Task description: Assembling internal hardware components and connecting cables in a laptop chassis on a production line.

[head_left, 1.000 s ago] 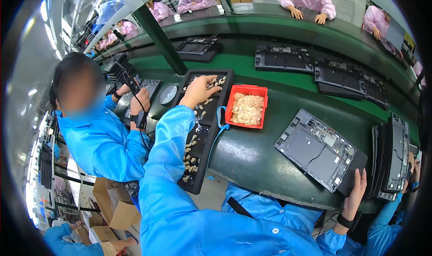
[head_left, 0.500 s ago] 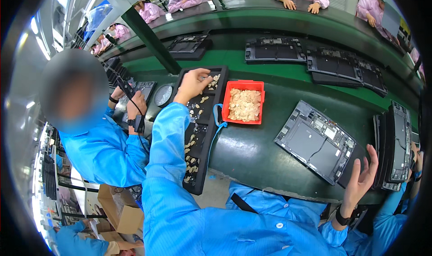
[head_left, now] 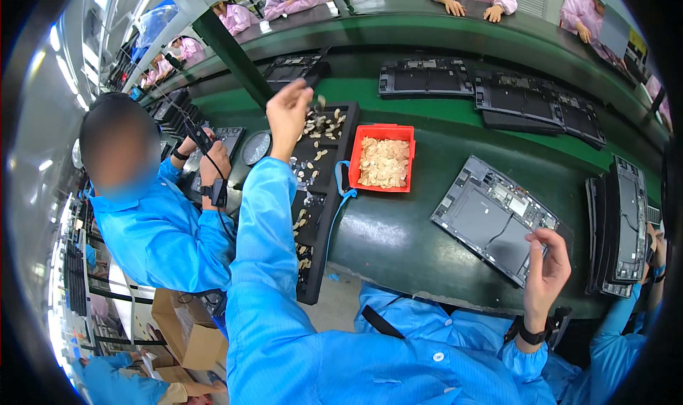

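Left hand (head_left: 288, 110) pinches something tiny, too small to identify, above the black parts tray (head_left: 318, 184). Right hand (head_left: 546, 270), fingers loosely curled, touches the grey panel (head_left: 494, 220) beside the orange bin (head_left: 384, 157).

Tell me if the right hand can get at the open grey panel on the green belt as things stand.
Probably yes: the right hand is raised at the near corner of the grey panel, and nothing lies between them.

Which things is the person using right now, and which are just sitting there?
In use:
left hand
small tan part
black parts tray
right hand
grey open panel

Just sitting:
red bin of tan pieces
black panels on the belt
cardboard box
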Demonstrator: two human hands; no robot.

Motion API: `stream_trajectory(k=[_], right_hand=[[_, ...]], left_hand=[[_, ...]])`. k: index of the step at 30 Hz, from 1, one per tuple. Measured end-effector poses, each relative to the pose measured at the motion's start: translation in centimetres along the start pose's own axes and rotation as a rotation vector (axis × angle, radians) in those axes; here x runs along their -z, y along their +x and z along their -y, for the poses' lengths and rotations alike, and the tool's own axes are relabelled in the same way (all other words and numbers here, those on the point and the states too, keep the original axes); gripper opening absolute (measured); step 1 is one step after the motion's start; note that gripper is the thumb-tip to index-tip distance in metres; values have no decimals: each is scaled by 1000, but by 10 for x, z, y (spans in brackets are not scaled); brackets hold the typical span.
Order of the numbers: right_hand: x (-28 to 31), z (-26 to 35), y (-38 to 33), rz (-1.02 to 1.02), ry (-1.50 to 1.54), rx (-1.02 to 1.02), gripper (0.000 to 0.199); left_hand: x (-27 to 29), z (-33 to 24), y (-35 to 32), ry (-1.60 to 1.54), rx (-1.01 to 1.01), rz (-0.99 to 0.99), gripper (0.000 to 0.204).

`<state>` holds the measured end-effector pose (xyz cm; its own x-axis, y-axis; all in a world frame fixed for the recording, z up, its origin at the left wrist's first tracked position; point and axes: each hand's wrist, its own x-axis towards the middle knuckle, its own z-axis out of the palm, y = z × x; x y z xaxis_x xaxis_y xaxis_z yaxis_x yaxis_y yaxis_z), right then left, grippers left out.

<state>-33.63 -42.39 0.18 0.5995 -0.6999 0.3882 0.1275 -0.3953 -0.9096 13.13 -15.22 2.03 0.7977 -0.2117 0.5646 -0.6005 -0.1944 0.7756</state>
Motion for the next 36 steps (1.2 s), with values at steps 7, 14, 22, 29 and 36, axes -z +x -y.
stream_trajectory(k=[7,14,22,29,36], right_hand=[[-89,2,63,393,170,-5,41],[-107,-19,67,523,299,-197,28],[-102,-38,62,417,291,-34,30],[-101,-36,62,369,371,-84,29],[-98,-42,64,393,256,-14,23]], left_hand=[[-75,-130,-70,-503,198,474,24],[-119,-166,-128,-523,309,606,18],[-130,-167,-152,-295,55,600,38],[-134,-165,-156,-37,-317,475,28],[-131,-162,-153,-14,-249,642,21]])
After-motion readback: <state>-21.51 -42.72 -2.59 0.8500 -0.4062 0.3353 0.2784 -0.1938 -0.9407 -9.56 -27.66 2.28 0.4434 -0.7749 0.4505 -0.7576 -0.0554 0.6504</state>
